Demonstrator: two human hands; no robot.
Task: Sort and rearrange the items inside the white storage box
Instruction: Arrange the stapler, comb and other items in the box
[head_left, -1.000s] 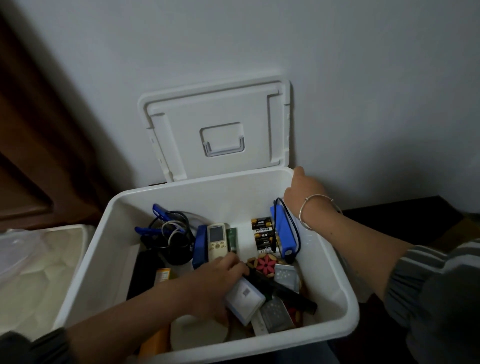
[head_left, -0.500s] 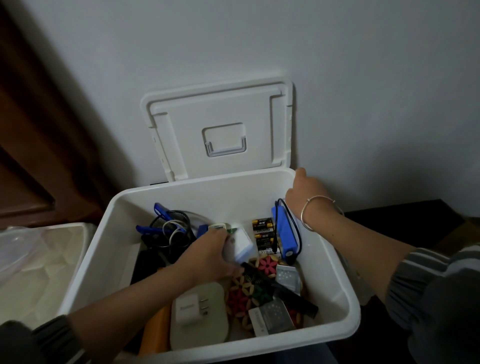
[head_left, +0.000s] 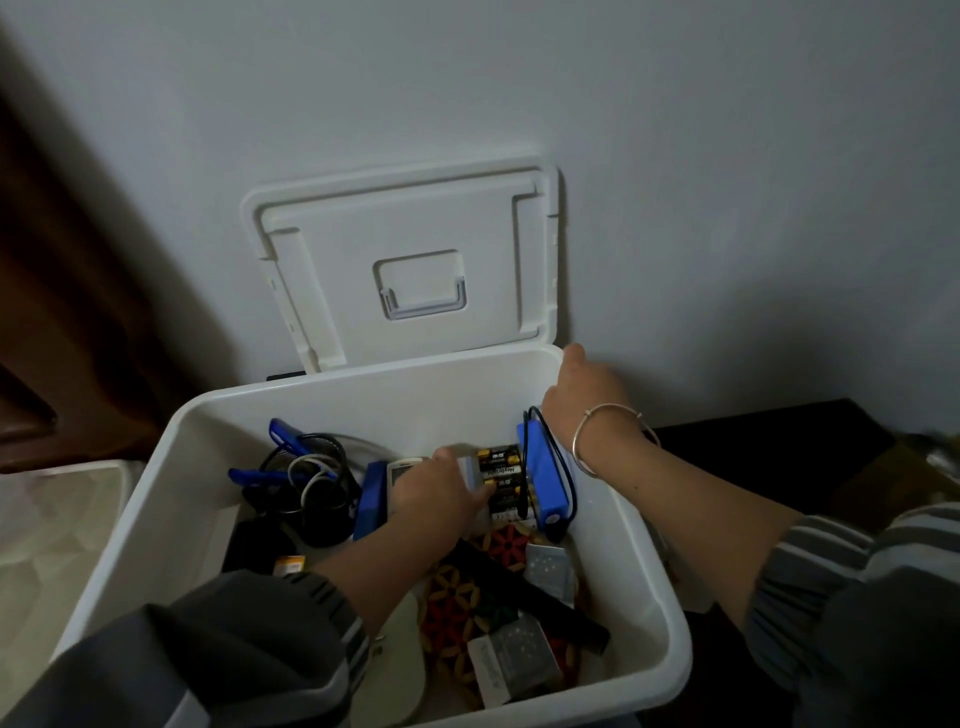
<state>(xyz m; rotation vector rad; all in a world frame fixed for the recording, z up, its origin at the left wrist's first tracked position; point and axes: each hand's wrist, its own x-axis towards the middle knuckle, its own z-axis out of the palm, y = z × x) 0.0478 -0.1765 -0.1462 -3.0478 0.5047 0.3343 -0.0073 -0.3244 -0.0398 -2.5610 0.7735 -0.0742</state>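
Note:
The white storage box (head_left: 660, 587) stands open against the wall, its lid (head_left: 410, 260) leaning back. My left hand (head_left: 436, 493) is deep inside and grips a small white box-shaped item (head_left: 470, 470), pressing it next to the battery packs (head_left: 501, 480). A blue power bank (head_left: 540, 478) with a black cord stands on edge along the right wall. My right hand (head_left: 582, 395) rests on the box's far right corner, and I cannot see its fingers. A white remote (head_left: 402, 467) and a blue case (head_left: 371, 501) lie just left of my left hand.
Coiled black and white cables with blue clips (head_left: 298, 473) fill the box's left side. Patterned red-and-wood coasters (head_left: 467, 587), a black bar (head_left: 550, 603), clear packets (head_left: 511, 660) and a beige pad (head_left: 397, 670) lie near the front. A padded white surface (head_left: 57, 525) sits left of the box.
My left hand picked the small white item from the front of the box and carried it back to the batteries. The right hand stayed on the corner.

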